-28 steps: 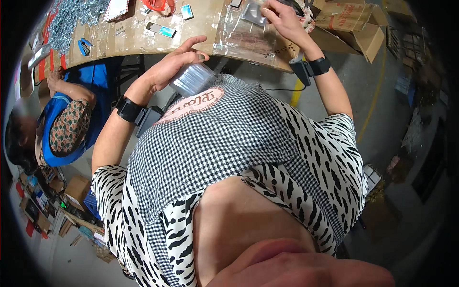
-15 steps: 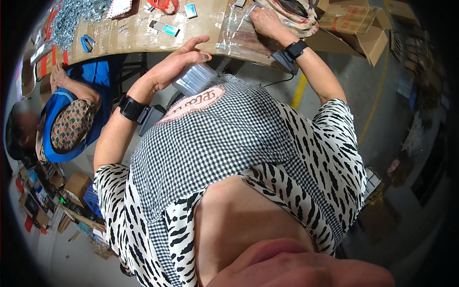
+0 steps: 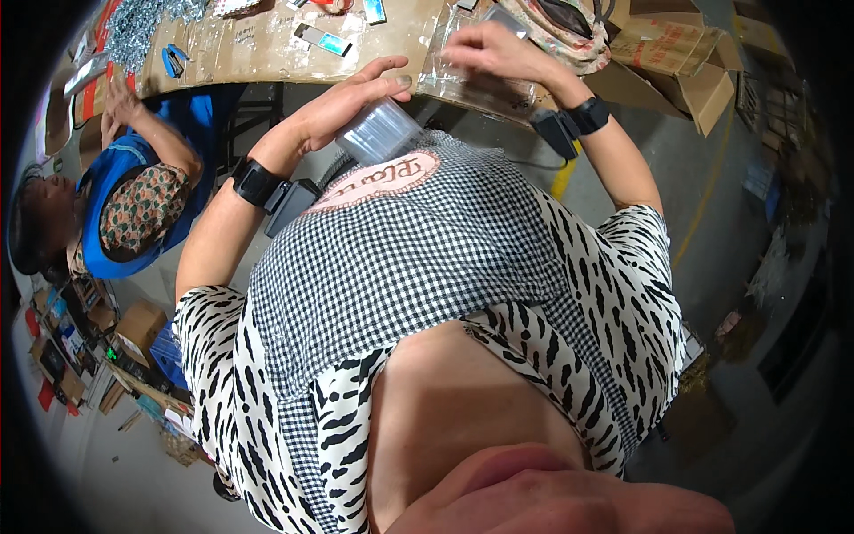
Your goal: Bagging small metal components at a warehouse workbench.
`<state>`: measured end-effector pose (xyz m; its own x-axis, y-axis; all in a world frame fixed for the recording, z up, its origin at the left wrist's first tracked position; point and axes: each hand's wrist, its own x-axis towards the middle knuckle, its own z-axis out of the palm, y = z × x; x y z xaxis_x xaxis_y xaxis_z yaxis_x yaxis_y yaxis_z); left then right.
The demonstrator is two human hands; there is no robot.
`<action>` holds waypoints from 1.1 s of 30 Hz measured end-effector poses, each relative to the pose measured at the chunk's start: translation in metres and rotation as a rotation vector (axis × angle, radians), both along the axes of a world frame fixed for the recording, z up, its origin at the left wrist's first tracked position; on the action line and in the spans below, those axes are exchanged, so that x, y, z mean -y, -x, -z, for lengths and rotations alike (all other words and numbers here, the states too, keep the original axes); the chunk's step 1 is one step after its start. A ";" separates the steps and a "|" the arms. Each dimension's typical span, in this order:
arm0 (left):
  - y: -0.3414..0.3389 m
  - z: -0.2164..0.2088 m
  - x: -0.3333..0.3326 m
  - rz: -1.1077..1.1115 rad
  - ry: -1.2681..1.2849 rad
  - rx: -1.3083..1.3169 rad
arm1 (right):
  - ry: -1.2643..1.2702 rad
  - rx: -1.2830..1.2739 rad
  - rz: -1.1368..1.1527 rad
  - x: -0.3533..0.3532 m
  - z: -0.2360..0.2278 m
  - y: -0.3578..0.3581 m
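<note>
My left hand (image 3: 351, 105) is at the table's near edge, with thumb and forefinger stretched to the right. Its palm rests along a stack of clear plastic pieces (image 3: 382, 132), held against my checked apron (image 3: 400, 231); the other fingers are hidden behind it. Over the table, my right hand (image 3: 494, 53) has its fingers bent down and pointing left. Whatever they pinch is hidden. Clear plastic film (image 3: 454, 82) lies on the tabletop below that hand, and a greyish see-through object (image 3: 505, 20) shows just behind it.
A cardboard-covered table (image 3: 258, 58) runs across the top. On it are a blue stapler (image 3: 173, 60), a small blue-and-silver packet (image 3: 322, 40), silver tinsel (image 3: 151, 31) and a patterned cloth bag (image 3: 569, 36). Open cardboard boxes (image 3: 676, 67) stand at right. Another person in blue (image 3: 133, 214) works at left.
My right hand has come back toward me and turned so its fingers point left. My left hand and the plastic stack have shifted slightly right. The view has tilted a little.
</note>
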<state>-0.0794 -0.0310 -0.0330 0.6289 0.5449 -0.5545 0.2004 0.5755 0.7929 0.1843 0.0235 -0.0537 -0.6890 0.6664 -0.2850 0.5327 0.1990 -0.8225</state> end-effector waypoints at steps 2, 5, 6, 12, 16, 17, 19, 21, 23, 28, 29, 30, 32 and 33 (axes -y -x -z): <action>0.002 0.005 0.002 -0.005 0.030 0.003 | 0.420 -0.196 -0.019 0.026 -0.033 0.032; 0.001 0.008 0.006 -0.031 0.011 0.009 | 0.511 -0.238 -0.091 0.043 -0.042 0.057; 0.000 0.007 0.006 -0.020 0.001 0.005 | 0.510 -0.239 -0.089 0.045 -0.036 0.057; -0.004 0.008 0.007 -0.007 -0.018 -0.006 | 0.667 -0.390 0.009 0.049 -0.022 0.051; -0.006 0.007 0.006 -0.025 -0.012 0.011 | 0.766 -0.437 0.050 0.049 -0.022 0.047; -0.006 0.007 0.006 -0.024 -0.012 0.011 | 0.813 -0.452 0.056 0.049 -0.020 0.046; -0.006 0.006 0.005 -0.008 -0.029 -0.033 | 0.833 -0.464 0.054 0.048 -0.017 0.046; -0.005 0.007 0.004 -0.007 -0.016 -0.023 | 0.853 -0.474 0.052 0.048 -0.011 0.045; -0.005 0.007 0.004 -0.006 -0.003 -0.012 | 1.004 -0.573 0.051 0.049 -0.005 0.044; -0.007 0.002 0.005 0.031 -0.034 0.004 | 0.840 -0.441 0.033 0.049 -0.018 0.049; -0.007 0.002 0.004 0.032 -0.033 0.004 | 0.751 -0.387 -0.016 0.048 -0.018 0.049; -0.007 0.002 0.004 0.038 -0.041 0.001 | 0.751 -0.387 -0.015 0.050 -0.019 0.050; -0.007 0.001 0.003 0.044 -0.049 -0.002 | 0.762 -0.394 0.040 0.055 -0.021 0.050; -0.008 -0.001 0.002 0.059 -0.039 -0.002 | 0.762 -0.395 0.041 0.057 -0.020 0.050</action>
<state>-0.0714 -0.0331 -0.0324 0.6593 0.5284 -0.5349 0.2349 0.5310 0.8141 0.1348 -0.0334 -0.0340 -0.8114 0.4171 -0.4095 0.1743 -0.4960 -0.8506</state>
